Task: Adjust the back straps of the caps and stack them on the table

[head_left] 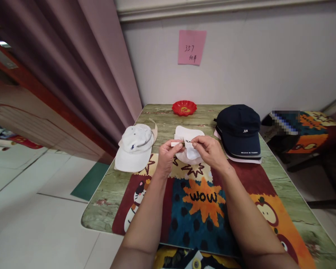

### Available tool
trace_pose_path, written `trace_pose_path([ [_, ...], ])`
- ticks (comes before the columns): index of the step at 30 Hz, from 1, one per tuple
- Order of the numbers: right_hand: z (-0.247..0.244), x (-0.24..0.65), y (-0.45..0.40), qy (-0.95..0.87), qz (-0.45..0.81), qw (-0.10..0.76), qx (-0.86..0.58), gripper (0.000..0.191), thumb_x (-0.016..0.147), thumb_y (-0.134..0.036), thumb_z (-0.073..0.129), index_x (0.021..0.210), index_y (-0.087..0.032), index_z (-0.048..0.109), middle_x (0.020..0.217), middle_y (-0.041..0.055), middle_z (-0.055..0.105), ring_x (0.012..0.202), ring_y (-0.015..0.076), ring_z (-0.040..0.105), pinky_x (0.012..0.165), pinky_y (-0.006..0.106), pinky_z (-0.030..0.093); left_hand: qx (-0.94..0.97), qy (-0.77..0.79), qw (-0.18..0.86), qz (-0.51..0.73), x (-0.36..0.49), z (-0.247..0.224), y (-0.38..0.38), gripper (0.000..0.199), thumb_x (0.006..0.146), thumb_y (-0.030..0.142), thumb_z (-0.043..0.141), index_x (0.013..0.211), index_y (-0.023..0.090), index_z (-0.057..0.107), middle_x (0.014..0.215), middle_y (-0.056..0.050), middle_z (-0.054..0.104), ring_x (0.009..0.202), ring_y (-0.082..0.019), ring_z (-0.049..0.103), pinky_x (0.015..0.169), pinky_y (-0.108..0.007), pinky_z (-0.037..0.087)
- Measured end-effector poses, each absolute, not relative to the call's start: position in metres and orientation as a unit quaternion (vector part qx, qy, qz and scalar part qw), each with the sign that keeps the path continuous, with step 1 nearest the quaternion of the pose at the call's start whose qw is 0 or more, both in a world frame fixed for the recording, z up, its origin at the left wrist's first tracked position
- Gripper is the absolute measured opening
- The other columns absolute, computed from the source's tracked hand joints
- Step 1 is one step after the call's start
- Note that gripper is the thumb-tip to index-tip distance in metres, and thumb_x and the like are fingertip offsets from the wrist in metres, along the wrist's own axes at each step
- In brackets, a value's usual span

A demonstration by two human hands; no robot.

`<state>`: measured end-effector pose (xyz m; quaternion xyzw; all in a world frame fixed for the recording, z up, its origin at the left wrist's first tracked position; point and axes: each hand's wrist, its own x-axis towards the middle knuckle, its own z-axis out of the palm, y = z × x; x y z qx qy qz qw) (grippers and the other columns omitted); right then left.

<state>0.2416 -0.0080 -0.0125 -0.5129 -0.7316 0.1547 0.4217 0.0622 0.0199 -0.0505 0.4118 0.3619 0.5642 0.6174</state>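
Observation:
A white cap [192, 153] with small dark lettering lies in front of me at mid-table, partly covered by my fingers. My left hand [165, 155] is closed, pinching a narrow white strap [176, 144] between thumb and fingers at the cap's left side. Closed as well, my right hand [211, 149] pinches the cap's fabric by the lettering. To the left, a pale grey-white cap [136, 140] with a small dark logo rests brim toward me. On the right stands a stack of caps, a navy cap [239, 125] on top.
A red scalloped dish [184, 108] sits at the back of the wood-patterned table [100, 209]. Under my arms lies a colourful mat [197, 216] marked WOW. The wall with a pink note [192, 47] is behind, a curtain [100, 56] at left, a stool [310, 130] at right.

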Motion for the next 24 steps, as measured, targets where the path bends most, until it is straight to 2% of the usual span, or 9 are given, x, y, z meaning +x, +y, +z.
trace_pose_path([
  [4, -0.013, 0.237, -0.008, -0.735, 0.151, 0.417, -0.513, 0.020, 0.094, -0.029, 0.055, 0.085, -0.023, 0.071, 0.086, 0.0035, 0.076, 0.085, 0.0222, 0.066, 0.085, 0.036, 0.044, 0.413, 0.359, 0.624, 0.557, 0.065, -0.054, 0.019, 0.036, 0.066, 0.035, 0.090, 0.092, 0.014, 0.077, 0.074, -0.004, 0.076, 0.065, -0.014, 0.070, 0.072, -0.025, 0.054],
  [7, -0.011, 0.241, -0.009, -0.718, 0.164, 0.430, -0.522, 0.021, 0.095, -0.033, 0.054, 0.091, -0.024, 0.073, 0.094, 0.0039, 0.078, 0.090, 0.0231, 0.068, 0.089, 0.038, 0.045, 0.406, 0.360, 0.624, 0.563, 0.065, -0.053, 0.019, 0.034, 0.066, 0.034, 0.090, 0.091, 0.014, 0.077, 0.072, -0.003, 0.075, 0.065, -0.013, 0.069, 0.071, -0.025, 0.054],
  [10, -0.008, 0.251, -0.010, -0.688, 0.195, 0.450, -0.534, 0.026, 0.096, -0.037, 0.051, 0.099, -0.024, 0.073, 0.097, 0.0042, 0.078, 0.090, 0.0232, 0.070, 0.088, 0.038, 0.047, 0.391, 0.364, 0.618, 0.577, 0.063, -0.050, 0.020, 0.034, 0.063, 0.034, 0.091, 0.087, 0.014, 0.077, 0.071, -0.003, 0.074, 0.064, -0.013, 0.069, 0.069, -0.024, 0.054],
  [13, -0.008, 0.259, -0.010, -0.683, 0.218, 0.441, -0.541, 0.025, 0.094, -0.040, 0.054, 0.097, -0.025, 0.074, 0.095, 0.0033, 0.078, 0.087, 0.0229, 0.070, 0.088, 0.038, 0.048, 0.386, 0.366, 0.618, 0.579, 0.061, -0.048, 0.021, 0.035, 0.061, 0.035, 0.091, 0.084, 0.014, 0.077, 0.070, -0.002, 0.074, 0.063, -0.013, 0.068, 0.069, -0.025, 0.054],
  [16, -0.009, 0.259, -0.010, -0.704, 0.220, 0.412, -0.535, 0.022, 0.091, -0.041, 0.060, 0.092, -0.025, 0.074, 0.095, 0.0020, 0.078, 0.090, 0.0237, 0.069, 0.101, 0.043, 0.042, 0.390, 0.368, 0.623, 0.569, 0.061, -0.048, 0.021, 0.035, 0.061, 0.035, 0.091, 0.086, 0.014, 0.077, 0.070, -0.003, 0.074, 0.063, -0.014, 0.069, 0.068, -0.025, 0.054],
  [20, -0.013, 0.254, -0.008, -0.719, 0.212, 0.394, -0.532, 0.022, 0.091, -0.040, 0.060, 0.084, -0.023, 0.072, 0.086, 0.0002, 0.077, 0.079, 0.0211, 0.067, 0.114, 0.051, 0.026, 0.395, 0.368, 0.621, 0.568, 0.061, -0.049, 0.021, 0.035, 0.062, 0.034, 0.091, 0.087, 0.014, 0.077, 0.073, -0.003, 0.075, 0.064, -0.013, 0.069, 0.070, -0.025, 0.054],
  [24, -0.014, 0.252, -0.008, -0.718, 0.200, 0.396, -0.537, 0.022, 0.091, -0.039, 0.059, 0.083, -0.023, 0.072, 0.083, 0.0005, 0.077, 0.075, 0.0206, 0.065, 0.110, 0.048, 0.032, 0.400, 0.368, 0.617, 0.569, 0.061, -0.049, 0.021, 0.035, 0.063, 0.035, 0.091, 0.088, 0.014, 0.077, 0.073, -0.003, 0.075, 0.064, -0.013, 0.069, 0.070, -0.024, 0.054],
])
